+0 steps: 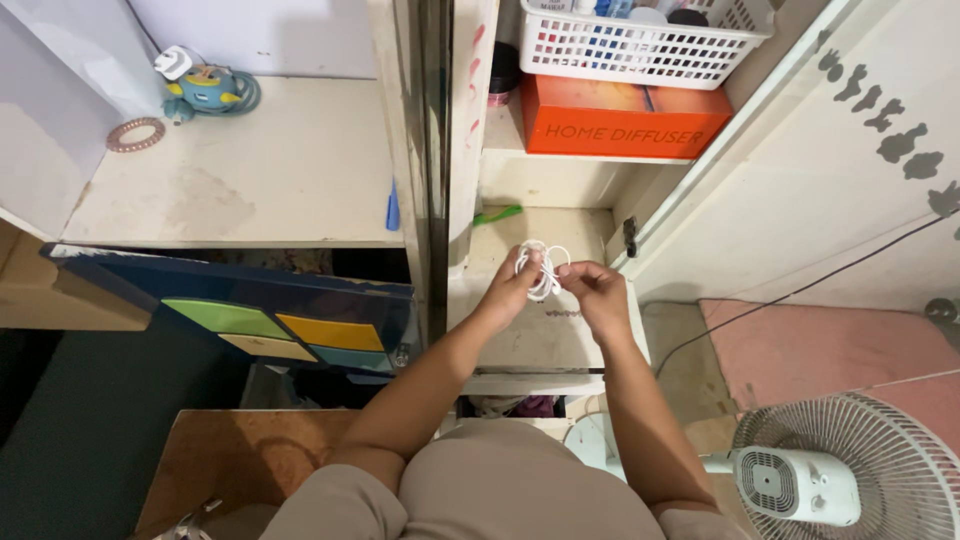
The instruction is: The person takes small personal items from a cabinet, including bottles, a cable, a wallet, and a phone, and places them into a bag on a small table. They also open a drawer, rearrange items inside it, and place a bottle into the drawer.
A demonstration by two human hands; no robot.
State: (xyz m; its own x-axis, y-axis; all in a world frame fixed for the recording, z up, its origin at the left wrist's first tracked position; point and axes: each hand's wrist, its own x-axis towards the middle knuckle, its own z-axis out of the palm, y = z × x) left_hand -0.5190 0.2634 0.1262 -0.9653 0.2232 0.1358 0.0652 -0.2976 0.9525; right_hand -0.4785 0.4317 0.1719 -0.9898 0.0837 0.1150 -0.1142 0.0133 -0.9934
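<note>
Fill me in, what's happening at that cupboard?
A person is leaning over an open cupboard, both hands on a white cable held in loose loops above the lower shelf. The left hand grips the bundle; the right hand pinches a strand beside it. An orange box and a white basket sit on the shelf above, and a fan stands on the floor to the right.

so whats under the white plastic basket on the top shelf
The white plastic lattice basket sits on an orange rectangular box, which rests on the cream shelf board. The basket covers most of the box's top; anything behind the box is hidden.
</note>
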